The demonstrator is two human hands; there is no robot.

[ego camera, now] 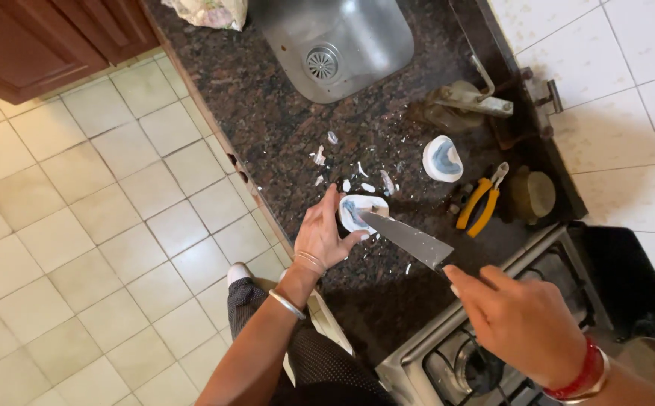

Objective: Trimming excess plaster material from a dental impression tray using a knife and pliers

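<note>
White-and-blue shell piece is sitting on the dark counter near its front edge, your left hand closing its grip around it, your right hand gripping the knife and working the blade tip into it. Chips are lying scattered already; a second piece is waiting untouched. Pliers and stove are crowding the right.

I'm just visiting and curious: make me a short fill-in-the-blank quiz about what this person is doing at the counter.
1. The right hand holds a large ____ whose tip rests on the white and blue piece.
2. The left hand steadies that piece on the dark ____ countertop.
3. Beside the second white piece lie pliers with ____ handles.
4. Above the scattered white chips sits a steel ____ with a round drain.

Missing words: knife; speckled stone; yellow; sink
</note>
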